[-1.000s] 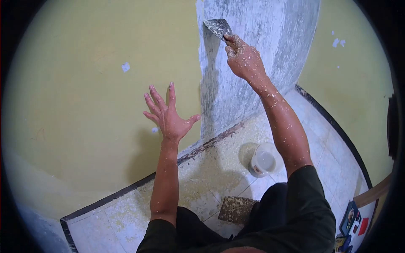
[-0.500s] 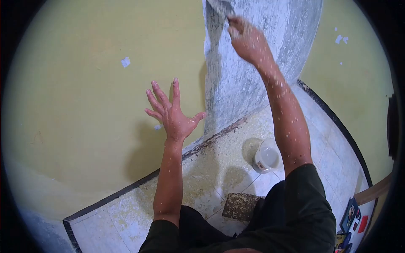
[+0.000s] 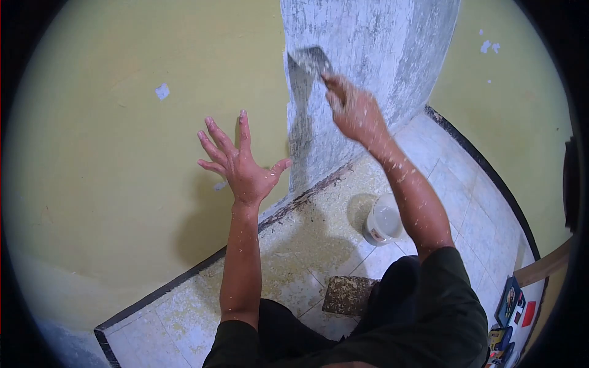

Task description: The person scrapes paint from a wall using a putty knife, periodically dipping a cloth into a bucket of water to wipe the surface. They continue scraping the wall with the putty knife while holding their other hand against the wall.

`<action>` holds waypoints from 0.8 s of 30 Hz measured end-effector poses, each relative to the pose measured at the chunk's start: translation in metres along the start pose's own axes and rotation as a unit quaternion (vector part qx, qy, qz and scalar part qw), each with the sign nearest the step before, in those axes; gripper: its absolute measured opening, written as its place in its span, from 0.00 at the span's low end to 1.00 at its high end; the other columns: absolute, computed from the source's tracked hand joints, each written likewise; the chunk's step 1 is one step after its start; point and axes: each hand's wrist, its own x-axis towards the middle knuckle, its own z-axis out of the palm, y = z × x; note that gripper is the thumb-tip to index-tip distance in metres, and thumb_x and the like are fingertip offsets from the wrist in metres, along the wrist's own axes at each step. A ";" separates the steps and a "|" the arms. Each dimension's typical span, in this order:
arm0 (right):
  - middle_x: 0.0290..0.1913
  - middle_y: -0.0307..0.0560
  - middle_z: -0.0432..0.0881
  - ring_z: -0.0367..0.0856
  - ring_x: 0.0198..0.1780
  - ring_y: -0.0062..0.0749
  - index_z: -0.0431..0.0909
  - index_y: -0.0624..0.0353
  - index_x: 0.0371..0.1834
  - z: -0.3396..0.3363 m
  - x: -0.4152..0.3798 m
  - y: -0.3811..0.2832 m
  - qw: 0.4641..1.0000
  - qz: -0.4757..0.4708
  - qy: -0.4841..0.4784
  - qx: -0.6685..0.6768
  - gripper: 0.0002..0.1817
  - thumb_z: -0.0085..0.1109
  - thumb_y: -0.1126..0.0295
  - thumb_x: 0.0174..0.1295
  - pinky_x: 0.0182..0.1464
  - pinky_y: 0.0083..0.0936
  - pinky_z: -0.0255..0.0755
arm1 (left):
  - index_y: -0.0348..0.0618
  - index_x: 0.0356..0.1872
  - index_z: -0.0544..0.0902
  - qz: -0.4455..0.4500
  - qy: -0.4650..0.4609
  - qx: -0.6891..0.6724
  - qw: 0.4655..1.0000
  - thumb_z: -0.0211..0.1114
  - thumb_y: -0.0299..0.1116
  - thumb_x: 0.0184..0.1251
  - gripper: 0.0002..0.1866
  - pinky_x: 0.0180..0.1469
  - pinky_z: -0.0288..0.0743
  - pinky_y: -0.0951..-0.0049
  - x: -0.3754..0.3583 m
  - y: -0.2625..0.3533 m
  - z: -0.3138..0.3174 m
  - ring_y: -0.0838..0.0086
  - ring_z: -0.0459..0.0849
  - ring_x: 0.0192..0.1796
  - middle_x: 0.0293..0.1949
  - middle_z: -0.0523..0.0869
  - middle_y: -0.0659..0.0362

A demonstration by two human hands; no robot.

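Observation:
My left hand (image 3: 245, 168) lies with fingers spread against the yellow-green wall (image 3: 153, 178), left of the scraped edge. My right hand (image 3: 356, 113) is closed round the handle of a scraper (image 3: 311, 61), whose flat blade is at the bare grey-white strip of wall (image 3: 343, 46), near the edge of the yellow paint. Pale paint flecks cover both hands and forearms. The scraper's blade is a little blurred, so whether it touches the wall is hard to tell.
A white bucket (image 3: 385, 221) of cloudy liquid stands on the tiled floor (image 3: 451, 178), where paint chips are scattered. A flake-covered brown block or board (image 3: 350, 295) lies by my legs. Dark skirting runs along the walls. Boxes and small items (image 3: 509, 313) sit at lower right.
My right hand has come down and slightly left with the scraper, whose blade now shows fully. My left hand stays spread on the wall; the view has shifted slightly.

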 end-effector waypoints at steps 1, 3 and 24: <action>0.58 0.53 0.86 0.84 0.60 0.50 0.77 0.49 0.67 0.007 0.002 0.005 1.000 -0.004 0.001 -0.001 0.20 0.56 0.61 0.74 0.62 0.40 0.77 | 0.67 0.82 0.57 -0.002 0.004 -0.001 1.000 0.85 0.65 0.28 0.71 0.64 0.31 0.10 0.001 0.000 0.001 0.32 0.28 0.81 0.83 0.32 0.39; 0.57 0.56 0.86 0.85 0.58 0.53 0.76 0.49 0.67 0.022 0.004 0.017 0.992 -0.046 0.059 0.097 0.20 0.55 0.62 0.74 0.60 0.42 0.78 | 0.66 0.82 0.57 0.005 0.008 0.007 1.000 0.85 0.67 0.28 0.72 0.63 0.32 0.09 0.000 -0.001 0.003 0.30 0.28 0.81 0.82 0.32 0.38; 0.61 0.55 0.84 0.85 0.60 0.50 0.75 0.47 0.71 0.004 0.022 0.090 0.993 -0.056 0.006 0.108 0.23 0.55 0.55 0.75 0.62 0.40 0.77 | 0.64 0.82 0.58 -0.011 0.018 0.073 0.997 0.80 0.73 0.31 0.70 0.62 0.32 0.08 0.005 -0.005 0.020 0.28 0.27 0.80 0.82 0.32 0.36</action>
